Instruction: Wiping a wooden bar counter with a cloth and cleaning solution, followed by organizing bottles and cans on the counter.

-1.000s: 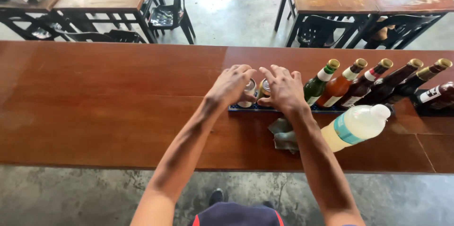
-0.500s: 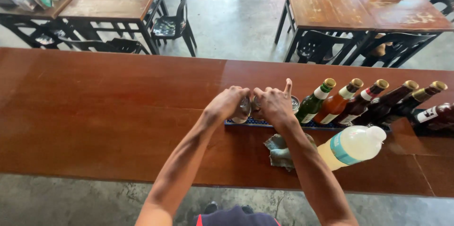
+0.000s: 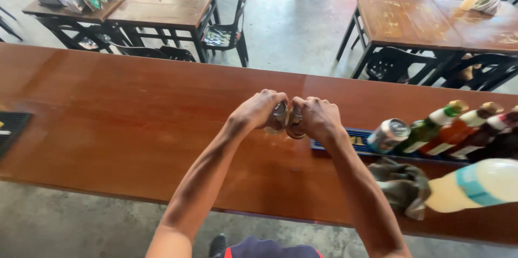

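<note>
Over the long glossy reddish-brown wooden worktop (image 3: 135, 123), the left hand (image 3: 260, 110) has its grip clamped on a small shiny metal can (image 3: 279, 113), and the right hand (image 3: 318, 117) on another such can (image 3: 294, 123), the two touching. Smooth metal on polished wood may slip; a careless elbow could topple the slanting glass bottles (image 3: 431, 128) or the grey rag (image 3: 402, 185).

The person is wearing nothing on either forearm: both arms are showing bare from elbow to left hand (image 3: 260, 111) and right hand (image 3: 318, 119), without rings, watch or gloves. Below the hands, a dark navy garment with a red edge is showing.
</note>
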